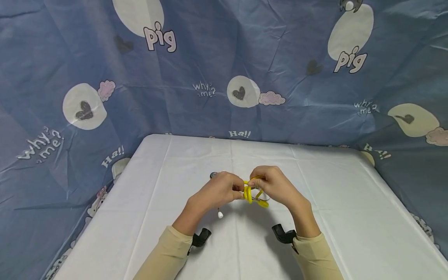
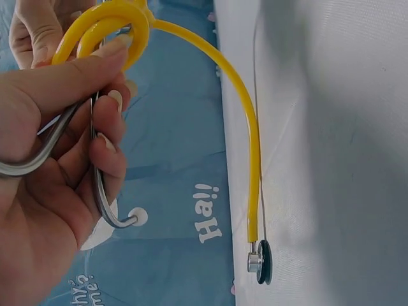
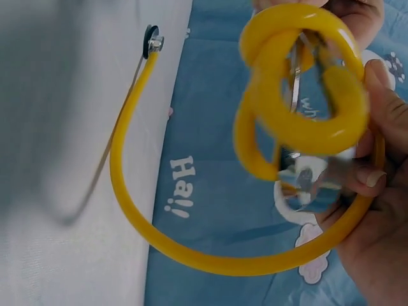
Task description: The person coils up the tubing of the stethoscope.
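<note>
Between the two hands is a stethoscope with yellow tubing (image 1: 248, 194), wound in loops around its metal ear tubes. The left hand (image 1: 221, 188) grips the ear tubes, with fingers curled and the thumb pressing against a yellow loop. A white ear tip (image 2: 138, 217) sticks out below that hand in the left wrist view. The right hand (image 1: 277, 186) pinches the tubing at the other side of the loops. From there a long run of tubing (image 3: 242, 265) curves away to the chest piece (image 3: 153, 43), which has a dark rim. Fingers partly hide the ear tubes.
A white-covered table (image 1: 175, 233) lies beneath the hands. Behind it hangs a blue printed cloth (image 1: 196, 58), which also drops along both sides. A black wrist device (image 1: 202, 237) sits at the left sleeve, and another black device (image 1: 282, 234) at the right.
</note>
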`<state>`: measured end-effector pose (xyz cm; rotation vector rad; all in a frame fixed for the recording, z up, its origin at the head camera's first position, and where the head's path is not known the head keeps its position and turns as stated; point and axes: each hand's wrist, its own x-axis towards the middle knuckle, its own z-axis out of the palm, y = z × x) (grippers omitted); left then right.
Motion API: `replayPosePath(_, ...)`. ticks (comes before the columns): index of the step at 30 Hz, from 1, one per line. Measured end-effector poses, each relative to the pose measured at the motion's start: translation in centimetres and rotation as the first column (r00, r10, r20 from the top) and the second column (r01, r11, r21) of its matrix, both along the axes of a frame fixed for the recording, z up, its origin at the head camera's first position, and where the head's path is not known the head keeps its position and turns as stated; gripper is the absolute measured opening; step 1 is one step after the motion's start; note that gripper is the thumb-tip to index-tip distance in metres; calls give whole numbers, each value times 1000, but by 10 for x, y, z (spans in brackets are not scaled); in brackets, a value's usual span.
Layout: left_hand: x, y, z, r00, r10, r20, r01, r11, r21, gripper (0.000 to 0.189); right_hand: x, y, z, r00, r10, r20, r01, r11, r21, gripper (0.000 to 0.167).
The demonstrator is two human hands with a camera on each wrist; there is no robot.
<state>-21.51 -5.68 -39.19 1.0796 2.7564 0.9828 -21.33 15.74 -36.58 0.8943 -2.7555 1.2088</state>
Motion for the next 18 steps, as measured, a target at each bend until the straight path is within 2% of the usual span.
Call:
replayPosePath(10, 2, -2, 3, 998, -61, -10, 61, 997, 43, 10, -3, 3, -1, 1000, -24, 6, 24, 998, -60, 9)
replayPosePath(18, 4, -3, 9, 994, -112, 7, 111, 990, 91, 7, -12, 13, -14, 994, -16, 111, 31, 991, -133, 7)
